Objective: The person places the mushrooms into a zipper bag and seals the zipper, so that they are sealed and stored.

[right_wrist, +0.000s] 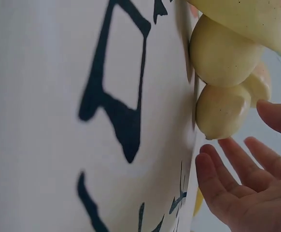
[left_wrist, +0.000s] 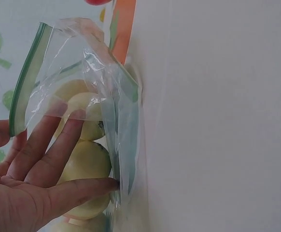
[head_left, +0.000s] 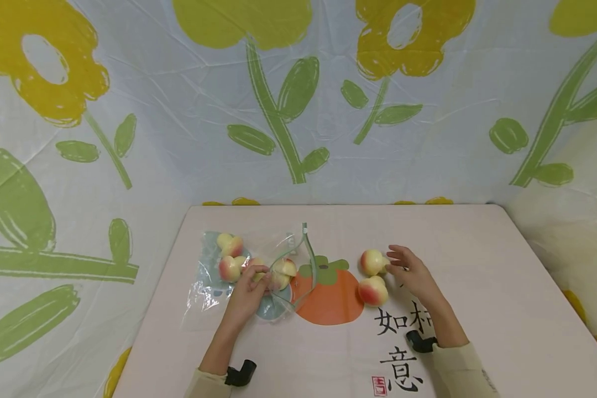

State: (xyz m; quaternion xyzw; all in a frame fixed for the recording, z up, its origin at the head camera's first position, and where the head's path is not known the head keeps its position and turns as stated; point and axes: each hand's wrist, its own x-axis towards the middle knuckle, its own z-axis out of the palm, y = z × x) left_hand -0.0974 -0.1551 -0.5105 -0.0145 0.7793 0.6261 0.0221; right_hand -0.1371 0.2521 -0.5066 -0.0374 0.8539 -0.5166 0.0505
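A clear zip bag (head_left: 191, 298) with a green-edged mouth lies on the left of the table, several red-and-yellow toy mushrooms (head_left: 230, 268) inside. My left hand (head_left: 249, 290) is at the mouth. In the left wrist view, the left hand (left_wrist: 44, 169) has its fingers spread against the bag, beside pale mushrooms (left_wrist: 85, 162) seen through the film. Two more mushrooms, an upper one (head_left: 371, 262) and a lower one (head_left: 373, 292), lie outside to the right. My right hand (head_left: 412, 273) reaches beside the upper one. In the right wrist view, its fingers (right_wrist: 210, 176) are spread just below a stalk (right_wrist: 222, 111).
The pale tabletop (head_left: 328, 359) bears a printed orange persimmon (head_left: 328, 301) and black characters (head_left: 403, 370). A flower-printed cloth (head_left: 189, 110) hangs behind and at both sides. A black wrist mount (head_left: 241, 373) sits on the left forearm, another (head_left: 420, 341) on the right.
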